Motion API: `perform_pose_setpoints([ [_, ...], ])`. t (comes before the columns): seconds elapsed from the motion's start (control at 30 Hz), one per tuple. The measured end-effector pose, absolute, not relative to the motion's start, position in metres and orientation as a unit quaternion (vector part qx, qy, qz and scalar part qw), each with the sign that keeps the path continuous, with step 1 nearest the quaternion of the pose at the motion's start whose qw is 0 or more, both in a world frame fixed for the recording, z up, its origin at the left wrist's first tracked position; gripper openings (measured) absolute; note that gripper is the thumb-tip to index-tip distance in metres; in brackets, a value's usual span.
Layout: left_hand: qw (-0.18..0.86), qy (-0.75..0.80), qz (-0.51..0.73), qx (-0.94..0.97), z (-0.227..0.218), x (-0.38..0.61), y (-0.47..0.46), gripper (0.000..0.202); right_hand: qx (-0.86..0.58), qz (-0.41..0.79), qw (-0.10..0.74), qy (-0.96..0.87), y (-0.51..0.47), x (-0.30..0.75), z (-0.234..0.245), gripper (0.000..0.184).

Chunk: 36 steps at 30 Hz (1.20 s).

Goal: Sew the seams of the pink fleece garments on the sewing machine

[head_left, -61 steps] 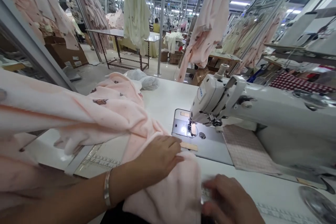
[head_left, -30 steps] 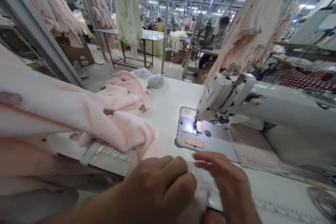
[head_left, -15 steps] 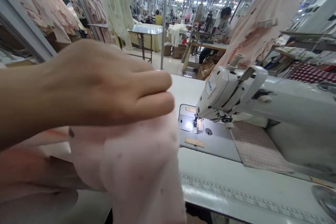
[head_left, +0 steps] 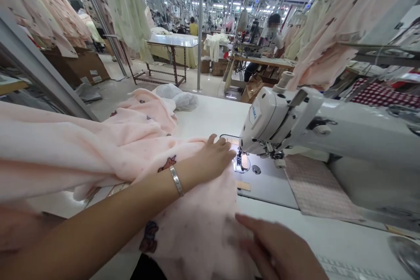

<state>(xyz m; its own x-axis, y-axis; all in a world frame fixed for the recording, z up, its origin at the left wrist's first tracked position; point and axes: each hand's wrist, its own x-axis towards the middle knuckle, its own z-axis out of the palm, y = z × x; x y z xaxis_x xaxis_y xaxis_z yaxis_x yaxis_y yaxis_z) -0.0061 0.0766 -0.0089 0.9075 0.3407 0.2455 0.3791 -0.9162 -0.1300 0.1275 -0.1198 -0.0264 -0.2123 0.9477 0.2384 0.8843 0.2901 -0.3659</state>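
Observation:
A length of pale pink fabric [head_left: 197, 218] with small printed figures spreads over the sewing table and hangs over its front edge. Fingers bent, my left hand [head_left: 216, 159] grips its right edge just left of the presser foot [head_left: 241, 159]; a silver bracelet [head_left: 176, 180] circles that wrist. My right hand [head_left: 278, 245] is lower right, at the fabric's hanging edge. Motion blurs its fingers, so their hold on the cloth is unclear. The white sewing machine [head_left: 272, 118] stands to the right, its lamp lighting the metal needle plate [head_left: 269, 188].
A pink checked cloth [head_left: 318, 183] lies under the machine arm. Behind the fabric is a clear plastic bag [head_left: 180, 97]. A metal post [head_left: 39, 43] rises at left, and pink garments [head_left: 348, 30] hang at right. Another person [head_left: 271, 39] sits farther back.
My left hand has moved from close before the camera, forward and right to the presser foot, bringing the fabric edge along. My right hand has come into view at lower right.

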Motion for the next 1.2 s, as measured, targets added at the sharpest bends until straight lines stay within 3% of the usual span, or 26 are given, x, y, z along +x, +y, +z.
perform_pose_setpoints([
  [0.13, 0.053, -0.262, -0.157, -0.951, 0.004, -0.010, 0.054, 0.021, -0.560, -0.047, 0.170, -0.810, -0.075, 0.127, -0.032, 0.027],
  [0.23, 0.009, -0.229, -0.119, -0.966, -0.006, -0.024, 0.025, 0.020, -0.547, -0.056, 0.153, -0.821, -0.071, 0.127, -0.036, 0.026],
  [0.37, -0.025, -0.240, -0.109, -0.964, -0.030, -0.040, 0.015, 0.036, -0.513, -0.077, 0.200, -0.831, -0.087, 0.132, -0.042, 0.020],
  [0.5, -0.090, -0.252, -0.108, -0.958, -0.034, -0.035, 0.032, 0.036, -0.492, -0.059, 0.219, -0.841, -0.095, 0.133, -0.045, 0.014],
  [0.73, -0.074, -0.218, -0.111, -0.967, -0.029, -0.033, 0.023, 0.049, -0.452, -0.055, 0.233, -0.859, -0.092, 0.142, -0.036, 0.023],
  [0.97, -0.093, -0.203, -0.073, -0.972, -0.024, -0.037, 0.000, 0.046, -0.551, -0.068, 0.053, -0.830, -0.026, 0.181, -0.026, 0.032],
  [1.07, -0.103, -0.208, -0.089, -0.969, -0.025, -0.035, 0.006, 0.050, -0.571, -0.066, 0.028, -0.818, -0.015, 0.190, -0.033, 0.015],
  [1.2, -0.094, -0.196, -0.096, -0.971, -0.029, -0.026, 0.027, 0.049, -0.624, -0.103, 0.033, -0.774, -0.020, 0.206, -0.039, 0.024],
])
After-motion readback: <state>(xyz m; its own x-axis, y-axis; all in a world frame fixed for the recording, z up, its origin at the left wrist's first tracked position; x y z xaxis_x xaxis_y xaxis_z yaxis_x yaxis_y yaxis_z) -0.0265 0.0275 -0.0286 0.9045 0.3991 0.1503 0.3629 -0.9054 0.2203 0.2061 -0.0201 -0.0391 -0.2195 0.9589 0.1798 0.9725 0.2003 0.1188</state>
